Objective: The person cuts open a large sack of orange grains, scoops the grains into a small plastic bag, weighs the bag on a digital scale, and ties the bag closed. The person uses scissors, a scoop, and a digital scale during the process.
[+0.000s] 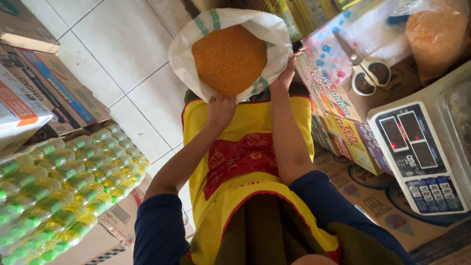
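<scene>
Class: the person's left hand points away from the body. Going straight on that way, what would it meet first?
The left hand already touches the rim of the white sack; straight on, it would probably push into the orange grains, though depth is unclear.

1. The scale beside the sack runs off the right edge.
2. The right hand has its fingertips tucked behind the sack's rim (so they are hidden).
3. The bottles left of the sack are cut off at the edge.
</scene>
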